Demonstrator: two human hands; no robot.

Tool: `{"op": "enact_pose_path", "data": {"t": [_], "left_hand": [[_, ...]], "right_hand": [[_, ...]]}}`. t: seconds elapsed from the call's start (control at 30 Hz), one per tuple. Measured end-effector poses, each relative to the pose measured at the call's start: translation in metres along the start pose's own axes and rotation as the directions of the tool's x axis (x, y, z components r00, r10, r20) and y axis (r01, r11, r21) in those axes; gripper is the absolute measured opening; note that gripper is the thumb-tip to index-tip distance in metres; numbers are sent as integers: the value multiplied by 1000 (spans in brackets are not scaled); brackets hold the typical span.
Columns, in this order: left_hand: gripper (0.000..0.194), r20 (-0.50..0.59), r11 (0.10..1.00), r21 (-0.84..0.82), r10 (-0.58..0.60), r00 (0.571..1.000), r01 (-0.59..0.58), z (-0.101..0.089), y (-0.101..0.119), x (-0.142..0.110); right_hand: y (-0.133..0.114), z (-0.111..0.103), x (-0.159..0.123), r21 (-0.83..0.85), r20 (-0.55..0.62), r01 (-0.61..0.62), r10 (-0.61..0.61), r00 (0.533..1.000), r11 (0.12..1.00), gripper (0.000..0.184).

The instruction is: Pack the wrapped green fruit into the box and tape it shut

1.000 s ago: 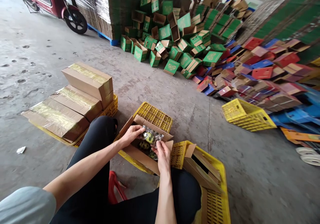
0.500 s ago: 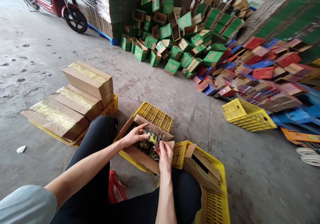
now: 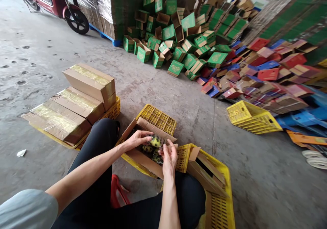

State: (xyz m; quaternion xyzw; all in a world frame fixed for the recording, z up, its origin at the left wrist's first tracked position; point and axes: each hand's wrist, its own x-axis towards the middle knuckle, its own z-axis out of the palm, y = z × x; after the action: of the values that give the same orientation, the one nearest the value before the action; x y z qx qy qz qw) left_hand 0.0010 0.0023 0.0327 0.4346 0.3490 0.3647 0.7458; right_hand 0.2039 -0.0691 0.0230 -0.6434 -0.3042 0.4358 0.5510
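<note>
An open brown carton (image 3: 139,156) rests on a yellow crate (image 3: 159,118) in front of my knees. Inside lie several clear-wrapped yellow-green packets (image 3: 149,149). Both hands hold one such packet (image 3: 156,141) just over the carton's mouth. My left hand (image 3: 136,138) pinches its left end with thumb and fingers. My right hand (image 3: 169,156) grips its right end, fingers curled. My black-trousered legs flank the carton.
Sealed brown cartons (image 3: 76,99) are stacked on a yellow crate at my left. Another yellow crate (image 3: 217,188) with flat cardboard sits at my right knee, and one more (image 3: 251,118) stands farther right. Piles of green (image 3: 178,38) and red-blue small boxes (image 3: 258,76) cover the floor ahead. A red vehicle (image 3: 56,4) stands far left.
Both hands have lowered the packet a little toward the carton and drawn closer together around it. Nothing else has moved.
</note>
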Motion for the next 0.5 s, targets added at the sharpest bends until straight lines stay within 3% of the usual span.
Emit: {"op": "enact_pose_path", "data": {"t": [0.27, 0.5], "left_hand": [[62, -22, 998, 59, -19, 1000, 20, -3, -2, 2], [59, -15, 985, -155, -77, 997, 74, -3, -5, 3]], "right_hand": [[4, -2, 3, -13, -7, 29, -29, 1000, 999, 61], [5, -2, 5, -12, -7, 50, -50, 999, 999, 60]]}}
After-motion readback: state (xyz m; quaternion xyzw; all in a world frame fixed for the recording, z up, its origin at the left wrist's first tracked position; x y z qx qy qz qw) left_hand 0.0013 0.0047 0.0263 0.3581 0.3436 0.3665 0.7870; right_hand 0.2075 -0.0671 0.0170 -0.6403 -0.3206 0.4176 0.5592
